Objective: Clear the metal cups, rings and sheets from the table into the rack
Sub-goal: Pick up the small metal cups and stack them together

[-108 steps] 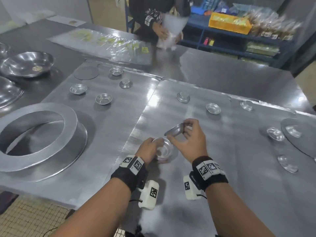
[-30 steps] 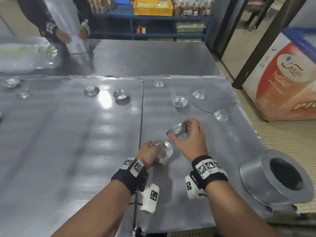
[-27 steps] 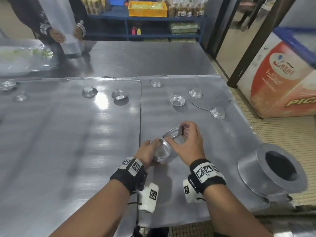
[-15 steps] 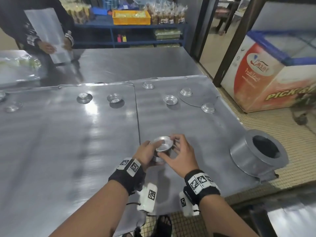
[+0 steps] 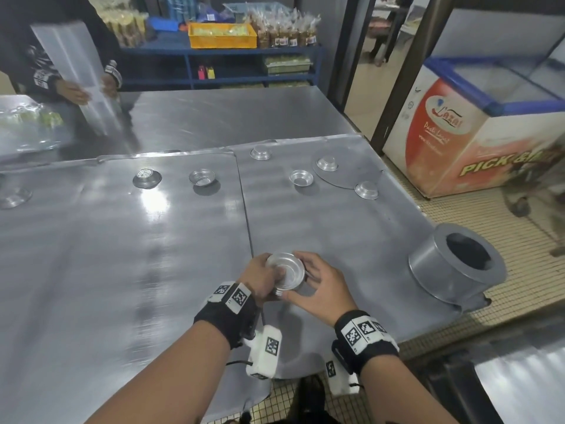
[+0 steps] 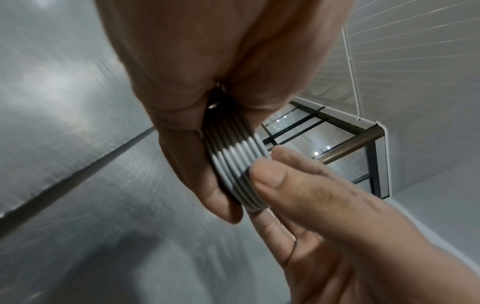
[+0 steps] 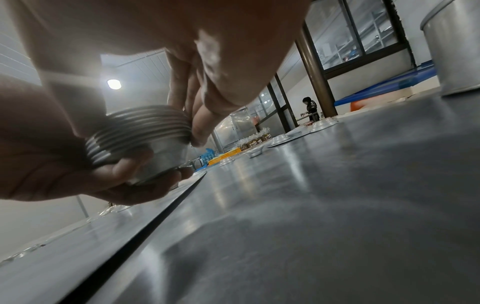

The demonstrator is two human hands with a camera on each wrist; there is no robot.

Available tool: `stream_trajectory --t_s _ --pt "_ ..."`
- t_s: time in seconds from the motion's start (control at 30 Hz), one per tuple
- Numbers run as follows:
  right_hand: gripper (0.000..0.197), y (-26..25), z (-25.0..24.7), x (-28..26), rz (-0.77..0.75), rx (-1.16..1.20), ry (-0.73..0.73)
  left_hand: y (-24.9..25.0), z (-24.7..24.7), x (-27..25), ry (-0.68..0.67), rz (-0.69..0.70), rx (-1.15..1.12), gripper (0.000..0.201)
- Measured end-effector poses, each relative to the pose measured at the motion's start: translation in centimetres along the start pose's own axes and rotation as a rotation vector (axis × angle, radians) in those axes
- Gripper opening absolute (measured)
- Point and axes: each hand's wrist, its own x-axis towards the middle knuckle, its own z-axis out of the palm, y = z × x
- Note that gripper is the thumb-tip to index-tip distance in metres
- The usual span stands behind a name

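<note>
My left hand (image 5: 260, 278) grips a stack of several nested metal cups (image 5: 286, 275) just above the table, near its front edge. My right hand (image 5: 318, 286) holds the stack's top rim between thumb and fingers. In the left wrist view the stacked rims (image 6: 236, 170) show between both hands; the right wrist view shows the same stack (image 7: 140, 139). Loose cups lie farther back: one upright (image 5: 301, 178), one upside down (image 5: 366, 190), another on a round metal disc (image 5: 348, 171). A tall metal ring (image 5: 455, 267) sits at the table's right edge.
Two large metal sheets (image 5: 122, 255) cover the table, meeting at a seam left of my hands. More cups (image 5: 202, 178) lie at the back left. Across the table a person holds a pale sheet (image 5: 76, 71). A freezer (image 5: 477, 133) stands to the right.
My right hand has lowered the single tilted cup onto the stack in my left hand. Both hands have come closer to the table's front edge, and the view has swung right.
</note>
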Motion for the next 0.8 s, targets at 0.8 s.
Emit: stream_trajectory --t_s 0.8 --pt "0.042 9.4 -13.9 20.1 0.235 -0.764 0.091 3.7 7.9 10.9 0.205 0.073 0.25 0.04"
